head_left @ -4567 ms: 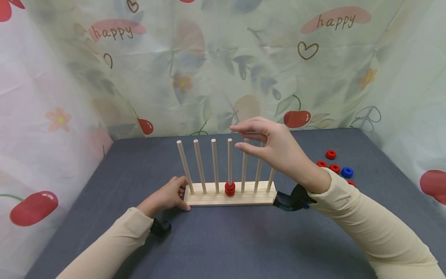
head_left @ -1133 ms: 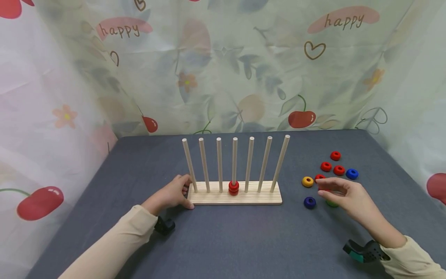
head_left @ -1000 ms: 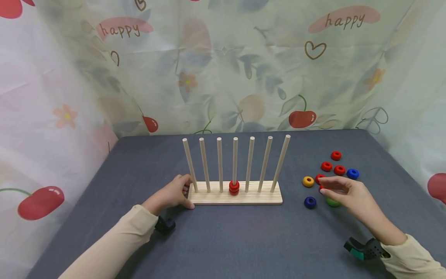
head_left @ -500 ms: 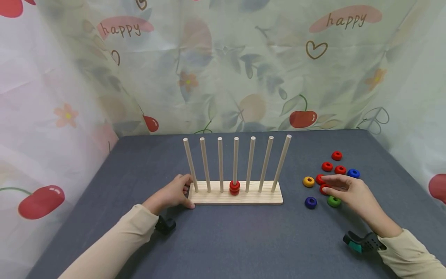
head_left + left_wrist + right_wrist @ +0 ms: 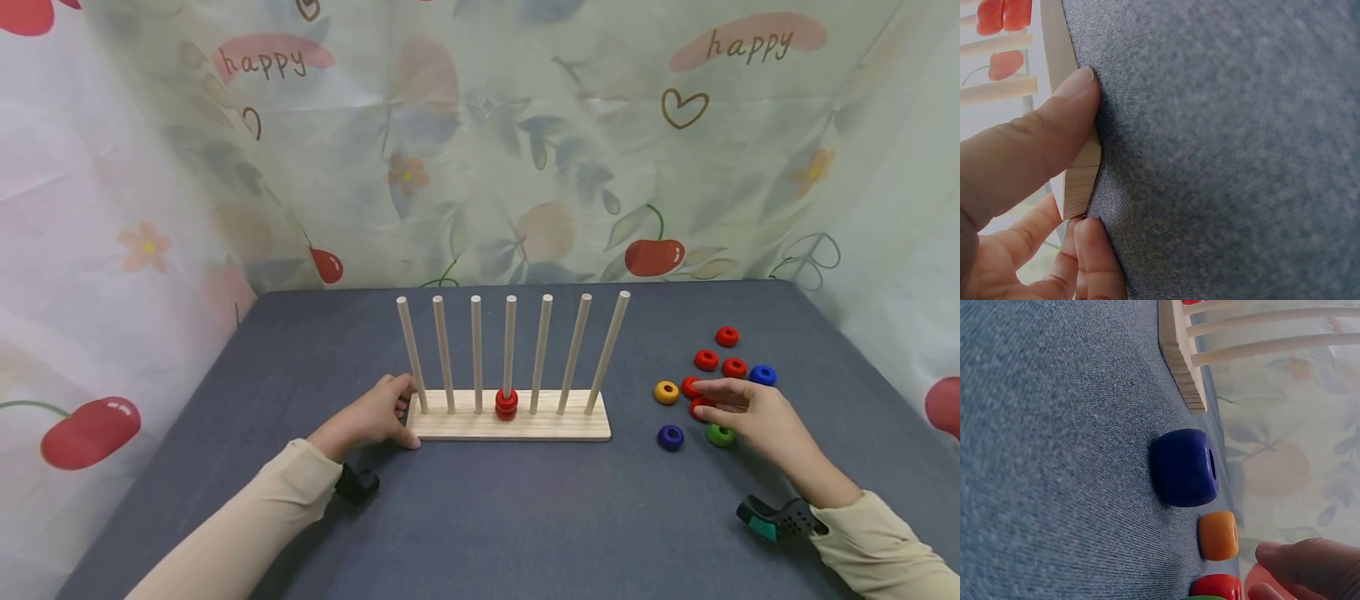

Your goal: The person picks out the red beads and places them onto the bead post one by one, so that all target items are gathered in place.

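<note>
A wooden peg rack (image 5: 510, 427) with a row of upright pegs stands on the table; two red beads (image 5: 506, 405) are stacked on its middle peg. My left hand (image 5: 371, 419) grips the rack's left end, thumb at the front edge and fingers curled behind, as the left wrist view shows. Over the loose beads at right, my right hand (image 5: 763, 417) hovers with thumb and fingers apart. Just by its fingertips lie a red bead (image 5: 698, 408) and another red bead (image 5: 690, 387); its fingers partly cover them. A green bead (image 5: 721, 435) sits below the thumb.
A dark blue bead (image 5: 1184, 467) and a yellow bead (image 5: 1218, 535) lie between the rack and my right hand. Farther back are several red beads (image 5: 727, 337) and a blue bead (image 5: 762, 375). A printed curtain (image 5: 480, 150) hangs behind the grey table (image 5: 480, 517).
My right hand has left the space above the rack's pegs and come to the loose beads at right, where it has shifted only slightly lately. My left hand keeps its grip.
</note>
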A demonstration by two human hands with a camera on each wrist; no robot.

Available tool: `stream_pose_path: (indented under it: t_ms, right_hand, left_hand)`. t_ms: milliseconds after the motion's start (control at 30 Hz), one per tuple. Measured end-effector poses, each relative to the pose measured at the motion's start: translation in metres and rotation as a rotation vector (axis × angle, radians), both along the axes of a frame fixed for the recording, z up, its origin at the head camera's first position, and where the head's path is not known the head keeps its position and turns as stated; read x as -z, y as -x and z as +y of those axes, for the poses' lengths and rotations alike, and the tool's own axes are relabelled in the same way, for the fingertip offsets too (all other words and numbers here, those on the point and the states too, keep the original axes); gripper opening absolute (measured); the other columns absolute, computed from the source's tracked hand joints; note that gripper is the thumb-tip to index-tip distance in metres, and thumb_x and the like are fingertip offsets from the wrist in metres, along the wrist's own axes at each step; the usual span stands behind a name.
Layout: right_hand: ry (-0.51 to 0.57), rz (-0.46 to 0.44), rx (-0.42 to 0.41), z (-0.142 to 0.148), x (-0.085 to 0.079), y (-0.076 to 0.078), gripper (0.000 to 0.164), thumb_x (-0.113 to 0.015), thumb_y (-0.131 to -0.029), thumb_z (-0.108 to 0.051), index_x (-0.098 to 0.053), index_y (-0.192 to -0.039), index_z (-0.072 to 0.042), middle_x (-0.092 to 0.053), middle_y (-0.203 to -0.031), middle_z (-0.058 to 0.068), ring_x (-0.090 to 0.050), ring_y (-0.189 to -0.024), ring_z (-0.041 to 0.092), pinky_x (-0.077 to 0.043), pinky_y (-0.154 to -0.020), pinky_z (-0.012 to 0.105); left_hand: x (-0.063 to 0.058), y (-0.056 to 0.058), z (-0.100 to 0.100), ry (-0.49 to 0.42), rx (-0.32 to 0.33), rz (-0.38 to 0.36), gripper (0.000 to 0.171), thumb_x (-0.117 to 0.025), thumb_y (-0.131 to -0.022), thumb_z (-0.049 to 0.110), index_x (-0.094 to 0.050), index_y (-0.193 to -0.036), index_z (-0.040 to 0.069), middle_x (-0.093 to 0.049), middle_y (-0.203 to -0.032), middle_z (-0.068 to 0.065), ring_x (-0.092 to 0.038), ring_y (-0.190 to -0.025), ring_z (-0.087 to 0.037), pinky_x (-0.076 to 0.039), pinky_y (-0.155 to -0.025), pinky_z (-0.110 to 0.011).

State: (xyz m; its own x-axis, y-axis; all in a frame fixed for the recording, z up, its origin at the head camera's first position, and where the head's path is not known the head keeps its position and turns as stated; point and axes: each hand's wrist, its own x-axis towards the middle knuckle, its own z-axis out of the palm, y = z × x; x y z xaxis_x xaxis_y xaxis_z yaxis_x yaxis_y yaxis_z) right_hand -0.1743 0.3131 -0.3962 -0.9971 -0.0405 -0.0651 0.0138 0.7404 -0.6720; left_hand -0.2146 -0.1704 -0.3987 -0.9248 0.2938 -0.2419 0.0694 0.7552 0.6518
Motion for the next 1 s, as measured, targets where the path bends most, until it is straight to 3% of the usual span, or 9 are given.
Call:
stream_pose_path:
  t_ms: [167,433,700,1000]
  right_hand:
    - [0.010,-0.001,-0.009,-0.001,0.002,0.001,0.052,-0.071,-0.087,-0.037,-0.062,-0.126,-0.004,-0.065,-0.122,0.019,-0.059,-0.089,-0.009,-0.049,-0.070,0.017]
    - [-0.032,0.000,-0.007,-0.002,0.006,0.002,0.048,-0.071,-0.088,-0.035,-0.064,-0.124,-0.004,-0.063,-0.124,0.020,-0.064,-0.106,0.029,-0.049,-0.071,0.021]
    - [-0.051,0.018,-0.023,-0.002,0.011,0.002,0.045,-0.072,-0.086,-0.034,-0.067,-0.120,-0.006,-0.064,-0.122,0.019,-0.061,-0.093,0.005,-0.048,-0.068,0.020]
    - [-0.081,0.045,-0.047,-0.002,0.013,0.003,0.043,-0.073,-0.086,-0.030,-0.067,-0.119,-0.004,-0.059,-0.126,0.025,-0.064,-0.105,0.033,-0.048,-0.068,0.018]
  left_hand:
    - [0.001,0.000,0.000,-0.004,-0.002,0.002,0.065,-0.088,-0.061,-0.001,-0.052,-0.115,0.000,-0.043,-0.107,-0.014,-0.047,-0.095,-0.025,-0.044,-0.084,-0.038]
    - [0.002,0.001,0.000,-0.009,0.000,0.004,0.064,-0.089,-0.061,-0.001,-0.052,-0.113,0.000,-0.043,-0.106,-0.014,-0.047,-0.094,-0.024,-0.043,-0.083,-0.037]
    - [0.001,0.001,-0.001,-0.008,-0.003,0.004,0.064,-0.088,-0.061,-0.002,-0.052,-0.114,0.000,-0.043,-0.107,-0.014,-0.047,-0.094,-0.024,-0.043,-0.084,-0.038]
    - [-0.002,-0.001,0.001,-0.011,-0.005,0.001,0.065,-0.088,-0.061,-0.002,-0.053,-0.115,-0.001,-0.043,-0.107,-0.014,-0.046,-0.095,-0.024,-0.043,-0.084,-0.037]
